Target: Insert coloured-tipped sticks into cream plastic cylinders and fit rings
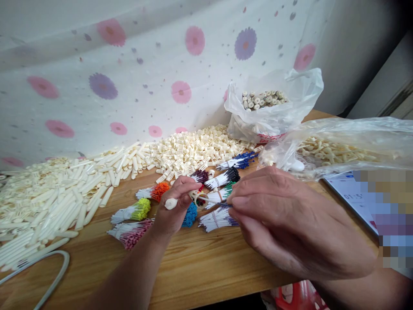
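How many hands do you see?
2. The left hand holds a pale hollow piece; the right hand is just to the piece's right. No others show.

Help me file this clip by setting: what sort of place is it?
Probably a makeshift indoor workspace, perhaps in a home: a wooden table, heaps of small cream pieces on it, and a flower-print sheet hanging behind.

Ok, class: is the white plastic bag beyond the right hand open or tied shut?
Open: the white plastic bag gapes at the top, and pale round-ended pieces show inside it.
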The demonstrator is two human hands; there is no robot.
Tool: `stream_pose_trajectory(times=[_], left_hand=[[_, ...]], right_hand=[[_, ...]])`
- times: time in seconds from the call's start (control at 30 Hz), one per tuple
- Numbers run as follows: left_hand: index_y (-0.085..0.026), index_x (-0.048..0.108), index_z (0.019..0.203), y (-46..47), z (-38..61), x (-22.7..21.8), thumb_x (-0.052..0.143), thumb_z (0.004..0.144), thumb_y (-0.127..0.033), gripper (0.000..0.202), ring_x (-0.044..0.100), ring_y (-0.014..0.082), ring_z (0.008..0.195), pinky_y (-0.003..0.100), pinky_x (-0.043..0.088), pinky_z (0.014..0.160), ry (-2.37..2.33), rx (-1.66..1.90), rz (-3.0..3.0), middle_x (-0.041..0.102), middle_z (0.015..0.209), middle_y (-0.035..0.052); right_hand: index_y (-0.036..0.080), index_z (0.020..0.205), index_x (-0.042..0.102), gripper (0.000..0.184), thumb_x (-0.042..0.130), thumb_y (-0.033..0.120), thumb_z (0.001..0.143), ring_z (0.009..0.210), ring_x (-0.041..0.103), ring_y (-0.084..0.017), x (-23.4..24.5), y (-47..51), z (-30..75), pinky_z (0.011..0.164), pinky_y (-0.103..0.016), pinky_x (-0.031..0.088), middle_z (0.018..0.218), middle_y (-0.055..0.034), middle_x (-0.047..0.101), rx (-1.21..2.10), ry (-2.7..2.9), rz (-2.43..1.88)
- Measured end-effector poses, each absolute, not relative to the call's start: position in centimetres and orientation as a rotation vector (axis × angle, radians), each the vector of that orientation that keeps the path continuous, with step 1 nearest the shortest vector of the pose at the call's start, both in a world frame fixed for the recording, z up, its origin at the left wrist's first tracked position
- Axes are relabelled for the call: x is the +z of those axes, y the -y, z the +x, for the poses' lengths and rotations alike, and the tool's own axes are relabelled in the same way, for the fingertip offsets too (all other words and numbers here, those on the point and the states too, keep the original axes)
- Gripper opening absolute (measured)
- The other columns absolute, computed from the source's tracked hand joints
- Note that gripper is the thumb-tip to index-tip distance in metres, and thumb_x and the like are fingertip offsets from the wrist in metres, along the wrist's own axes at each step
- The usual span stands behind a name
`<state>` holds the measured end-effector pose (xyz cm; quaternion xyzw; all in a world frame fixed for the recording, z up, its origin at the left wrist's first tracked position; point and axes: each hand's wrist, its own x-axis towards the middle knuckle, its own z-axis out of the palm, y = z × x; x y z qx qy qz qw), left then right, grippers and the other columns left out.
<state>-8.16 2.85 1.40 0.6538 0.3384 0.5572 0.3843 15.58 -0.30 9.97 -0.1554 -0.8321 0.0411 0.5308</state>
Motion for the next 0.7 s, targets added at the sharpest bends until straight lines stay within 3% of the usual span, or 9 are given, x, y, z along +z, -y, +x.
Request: stream_pose_trajectory(times=[0.5, 0.7], left_hand=[[-0.028, 0.073, 0.098, -2.8, -8.8, 0.7, 0.066, 0.079, -0.043, 0.025, 0.053, 0.0191, 0.086, 0.03, 0.044, 0.073, -0.918, 1.439, 1.66, 0.055, 0.099, 0.005], [-0.027, 0.073, 0.101, -3.0, -8.4, 0.7, 0.063, 0.081, -0.043, 0.028, 0.052, 0.0199, 0.089, 0.03, 0.045, 0.072, -1.014, 1.563, 1.798, 0.054, 0.097, 0.0061]], right_hand=[[0.017, 0.093, 0.063, 0.017, 0.059, 0.005, 0.081, 0.08, 0.065, -0.015, 7.7, -0.3, 13.2, 0.071, -0.028, 0.056, 0.086, -0.0067, 0.07, 0.134, 1.862, -0.35], [0.017, 0.085, 0.061, 0.005, 0.061, 0.013, 0.084, 0.074, 0.062, -0.015, 6.6, -1.5, 12.2, 0.068, -0.029, 0.053, 0.078, -0.0051, 0.066, 0.235, 1.787, -0.434]])
